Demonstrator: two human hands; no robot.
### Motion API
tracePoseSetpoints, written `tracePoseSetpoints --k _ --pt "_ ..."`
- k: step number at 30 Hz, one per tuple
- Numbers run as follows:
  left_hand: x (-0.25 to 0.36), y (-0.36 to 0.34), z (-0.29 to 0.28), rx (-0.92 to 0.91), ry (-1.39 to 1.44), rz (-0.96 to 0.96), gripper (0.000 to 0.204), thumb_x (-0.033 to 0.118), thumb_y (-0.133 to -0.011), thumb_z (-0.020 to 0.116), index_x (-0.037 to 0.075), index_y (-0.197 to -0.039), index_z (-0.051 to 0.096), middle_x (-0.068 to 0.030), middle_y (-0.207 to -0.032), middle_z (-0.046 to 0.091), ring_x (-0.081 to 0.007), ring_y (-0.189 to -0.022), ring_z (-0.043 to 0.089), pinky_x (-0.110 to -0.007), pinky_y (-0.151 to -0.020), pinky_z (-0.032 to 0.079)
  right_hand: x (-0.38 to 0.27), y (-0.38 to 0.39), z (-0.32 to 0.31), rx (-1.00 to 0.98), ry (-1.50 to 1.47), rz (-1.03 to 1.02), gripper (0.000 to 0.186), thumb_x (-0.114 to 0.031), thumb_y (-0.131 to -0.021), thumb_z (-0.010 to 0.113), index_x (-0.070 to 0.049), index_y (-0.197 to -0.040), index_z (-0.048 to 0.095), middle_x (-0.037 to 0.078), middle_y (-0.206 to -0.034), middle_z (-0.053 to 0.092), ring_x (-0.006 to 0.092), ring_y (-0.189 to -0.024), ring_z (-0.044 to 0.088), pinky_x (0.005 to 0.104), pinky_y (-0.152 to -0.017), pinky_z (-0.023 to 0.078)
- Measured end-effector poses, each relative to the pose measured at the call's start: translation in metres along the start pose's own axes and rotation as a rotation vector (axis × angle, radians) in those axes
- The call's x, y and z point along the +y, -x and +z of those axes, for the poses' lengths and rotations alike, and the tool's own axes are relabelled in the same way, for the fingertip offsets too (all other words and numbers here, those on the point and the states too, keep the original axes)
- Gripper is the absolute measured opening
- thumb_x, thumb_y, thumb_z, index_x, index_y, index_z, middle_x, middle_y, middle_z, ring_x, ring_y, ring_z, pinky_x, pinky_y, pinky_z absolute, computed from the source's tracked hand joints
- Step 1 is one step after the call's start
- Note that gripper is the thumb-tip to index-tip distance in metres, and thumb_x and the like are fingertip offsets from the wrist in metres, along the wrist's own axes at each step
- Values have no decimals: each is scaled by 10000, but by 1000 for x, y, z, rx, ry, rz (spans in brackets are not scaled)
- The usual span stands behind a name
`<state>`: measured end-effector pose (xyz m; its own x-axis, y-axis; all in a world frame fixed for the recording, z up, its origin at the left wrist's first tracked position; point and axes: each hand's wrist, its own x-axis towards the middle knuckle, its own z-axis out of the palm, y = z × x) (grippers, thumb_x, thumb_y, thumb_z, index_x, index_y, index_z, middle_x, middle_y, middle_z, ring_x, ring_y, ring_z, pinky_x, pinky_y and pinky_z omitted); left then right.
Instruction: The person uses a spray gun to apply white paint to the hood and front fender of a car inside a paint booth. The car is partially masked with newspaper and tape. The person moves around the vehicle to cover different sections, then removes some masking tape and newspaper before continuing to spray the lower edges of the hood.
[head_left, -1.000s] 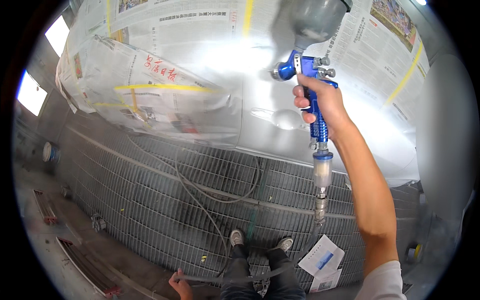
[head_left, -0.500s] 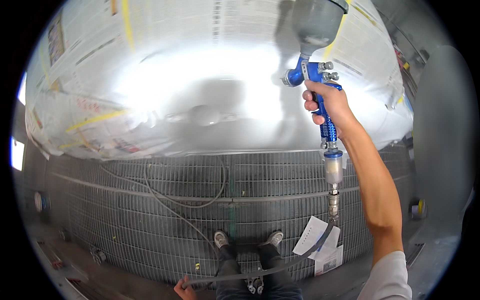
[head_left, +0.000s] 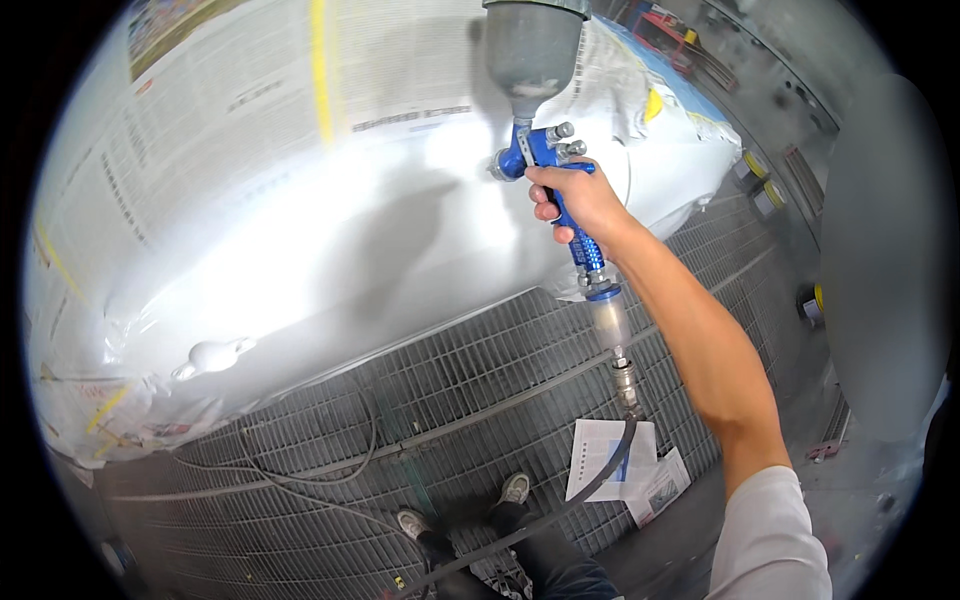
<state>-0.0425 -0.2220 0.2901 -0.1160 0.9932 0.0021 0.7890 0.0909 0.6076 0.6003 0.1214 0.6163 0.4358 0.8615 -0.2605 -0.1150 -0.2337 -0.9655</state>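
My right hand [head_left: 580, 200] is closed around the blue spray gun [head_left: 540, 145], whose grey cup [head_left: 530, 60] points upward in the picture. Its nozzle hangs over a glossy white car panel [head_left: 250, 240], which has a handle [head_left: 210, 355] at the lower left. A clear filter [head_left: 610, 320] and metal coupling link the gun to a grey hose [head_left: 610, 465] running down to the lower edge. Only a sliver of my left hand [head_left: 389, 595] shows at that edge beside the hose; its grip is unclear.
Newspaper masking [head_left: 230, 50] with yellow tape surrounds the white panel. Below are a floor grate [head_left: 460, 430], loose hose loops, printed sheets [head_left: 655, 490] and my shoes [head_left: 515, 488]. At the right stand tins [head_left: 768, 198] and a blurred grey shape [head_left: 875, 250].
The view has turned rightward along the panel; its handle now sits lower left. The gun in my right hand sits further left in the picture. My left hand has mostly left view.
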Motion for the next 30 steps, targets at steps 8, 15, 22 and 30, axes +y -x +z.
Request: tracePoseSetpoints --k 8,15,22,30 --pt "106 9 63 -37 428 -24 271 56 -913 495 69 -657 406 -4 -591 280 -120 -548 217 -327 -497 182 4 -20 -148 200 -1 -45 145 -116 -855 605 -55 -739 544 17 -660 532 90 -528 501 234 -363 343" --pt "169 -2 68 -77 391 -151 258 74 -909 504 50 -679 389 -19 -594 294 -146 -547 241 -346 -489 201 0 -6 -237 421 27 -113 159 -123 -822 598 13 -902 589 75 -779 601 161 -683 632 315 -452 555" --pt "207 -21 81 -43 213 -191 255 67 -925 486 -36 -1025 696 -145 -702 589 -174 -637 456 -362 -573 408 27 73 -277 435 -84 -182 406 -67 -858 548 39 -1249 551 149 -1168 645 254 -1028 662 334 -512 605" --pt "249 -24 124 -37 352 -268 405 -28 -845 608 71 -571 326 -9 -569 181 -84 -548 186 -345 -498 182 15 151 -342 445 -221 -113 406 -39 -852 531 42 -1250 552 171 -1148 644 244 -967 665 308 -486 600"
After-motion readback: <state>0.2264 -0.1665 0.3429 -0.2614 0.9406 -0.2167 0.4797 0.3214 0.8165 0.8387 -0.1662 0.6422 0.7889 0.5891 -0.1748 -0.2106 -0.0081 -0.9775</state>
